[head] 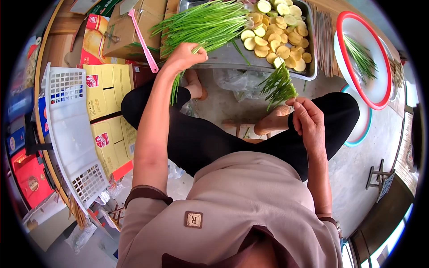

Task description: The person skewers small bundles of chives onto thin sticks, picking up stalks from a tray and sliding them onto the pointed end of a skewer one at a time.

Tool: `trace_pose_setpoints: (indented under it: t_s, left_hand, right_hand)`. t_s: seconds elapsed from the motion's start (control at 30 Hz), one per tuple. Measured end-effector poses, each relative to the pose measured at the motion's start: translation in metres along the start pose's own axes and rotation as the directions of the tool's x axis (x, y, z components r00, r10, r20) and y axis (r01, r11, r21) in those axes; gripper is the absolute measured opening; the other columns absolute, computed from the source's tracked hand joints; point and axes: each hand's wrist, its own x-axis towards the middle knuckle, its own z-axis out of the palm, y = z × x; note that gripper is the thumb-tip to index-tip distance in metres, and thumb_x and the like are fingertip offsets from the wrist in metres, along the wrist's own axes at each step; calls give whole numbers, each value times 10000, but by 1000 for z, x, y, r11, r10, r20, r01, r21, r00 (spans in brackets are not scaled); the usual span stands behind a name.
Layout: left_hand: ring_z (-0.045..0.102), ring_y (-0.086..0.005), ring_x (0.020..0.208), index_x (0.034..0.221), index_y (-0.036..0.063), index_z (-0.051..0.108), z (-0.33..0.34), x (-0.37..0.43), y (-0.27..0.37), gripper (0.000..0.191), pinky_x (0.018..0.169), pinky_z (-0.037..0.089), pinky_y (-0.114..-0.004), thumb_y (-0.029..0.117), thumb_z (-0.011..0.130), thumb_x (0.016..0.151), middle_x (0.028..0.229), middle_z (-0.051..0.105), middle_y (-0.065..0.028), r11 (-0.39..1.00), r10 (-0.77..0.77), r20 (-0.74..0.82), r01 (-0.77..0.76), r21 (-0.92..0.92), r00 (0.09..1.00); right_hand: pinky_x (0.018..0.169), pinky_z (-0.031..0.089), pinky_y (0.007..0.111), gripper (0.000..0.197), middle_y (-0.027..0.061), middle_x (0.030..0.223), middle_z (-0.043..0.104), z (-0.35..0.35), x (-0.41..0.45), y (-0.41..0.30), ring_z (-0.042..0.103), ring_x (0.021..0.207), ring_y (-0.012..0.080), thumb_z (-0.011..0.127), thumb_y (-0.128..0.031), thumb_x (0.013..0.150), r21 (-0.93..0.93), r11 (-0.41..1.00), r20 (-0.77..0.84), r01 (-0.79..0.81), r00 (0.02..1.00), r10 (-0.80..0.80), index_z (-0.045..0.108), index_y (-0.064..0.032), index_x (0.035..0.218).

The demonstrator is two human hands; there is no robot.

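Note:
My left hand (pixel 184 57) is closed around a few garlic chives (pixel 175 89), whose ends hang below the wrist. It is at the near edge of a large pile of garlic chives (pixel 204 25) on a metal tray (pixel 231 61). Low in front of the tray's right side, my right hand (pixel 309 119) pinches the lower end of a thin skewer. Folded chives (pixel 281 83) are threaded closely along that skewer, which tilts up toward the tray. Potato slices (pixel 274 36) and pale green squash slices (pixel 249 43) lie to the right of the pile.
Thin skewers (pixel 323 43) lie right of the tray. Beyond them a red-rimmed basin (pixel 388 85) holds more chives (pixel 362 57). A pink plastic stick (pixel 143 42) leans by a cardboard box (pixel 134 37). Left are a white basket (pixel 72 130) and yellow cartons (pixel 109 90). A small stool (pixel 382 177) stands right.

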Motion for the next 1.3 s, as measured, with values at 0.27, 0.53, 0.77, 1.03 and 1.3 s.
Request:
trace_pose_setpoints:
  t_s: [0.27,0.53,0.77,1.03,1.3]
  left_hand:
    - [485,-167,571,679,32,518,33,-60,15,225,573,398,-323,193,672,709,615,533,-56,968,-58,355,-35,249,933]
    - [564,-313,663,748,42,551,56,-66,-30,142,605,426,-383,154,625,703,677,566,-132,904,3,290,-126,408,957]
    - [495,-107,619,891,46,599,51,-64,-35,258,582,411,-280,298,556,925,683,551,-21,976,105,172,-135,173,979]
    - [386,-26,595,997,43,596,28,-57,50,208,499,293,-172,235,517,975,757,496,38,797,210,33,-152,-585,977]
    - [425,-45,632,1121,12,643,39,-45,80,292,549,332,-195,220,591,923,744,472,55,570,266,-30,-182,-801,964]
  right_hand:
    - [432,276,184,234,-59,530,404,1,-2,2,346,458,17,508,-195,984,-48,999,9,21,1000,-21,649,-8,981]
    - [446,261,186,229,-62,528,389,4,-7,1,326,468,17,518,-200,980,-67,997,10,45,999,-44,652,-15,992]
    - [447,260,185,230,-59,534,388,6,-10,0,329,473,19,513,-196,983,-78,996,2,51,999,-51,656,-17,1005]
    - [444,270,184,226,-62,536,397,13,-12,-19,339,469,16,508,-187,985,-98,993,-6,59,998,-60,646,-9,997]
    - [454,279,177,207,-63,528,414,44,-12,-40,350,471,6,506,-160,989,-51,995,75,80,994,-76,641,-4,996]
